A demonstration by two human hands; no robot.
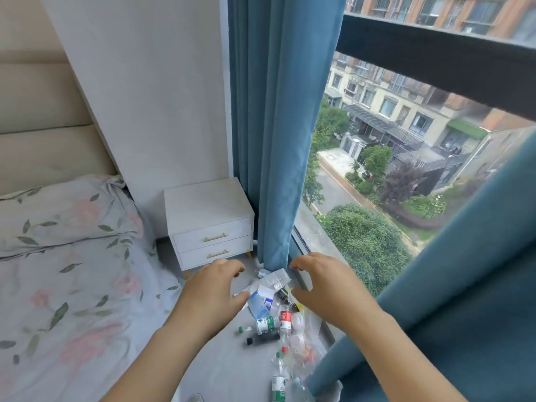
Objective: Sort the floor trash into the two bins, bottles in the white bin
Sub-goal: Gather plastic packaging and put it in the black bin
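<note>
While both bare arms reached forward over the grey floor, the left hand and the right hand hung side by side above the trash, well apart from each other. Each hand was spread loosely, fingers gently bent and thumb set apart from them, with nothing gripped.

The trash lay scattered on the narrow strip of floor between the bed and the window, just in front of the white nightstand and at the foot of the blue curtain.

Farthest from the camera, crumpled clear wrappers lay against the curtain's hem. A blue-and-white packet lay just beside them, below the left thumb. Nearer the camera, a green-labelled bottle and a red-labelled bottle lay touching. A dark bottle lay on its side just beside them, and a loose green cap sat to its left. Pale, crumpled plastic lay to the right, near the window frame; what it was could not be told.

A second green-labelled bottle lay closest to the camera, beside the folds of a second blue curtain. A floral pillow rested at the head of the bed.
</note>
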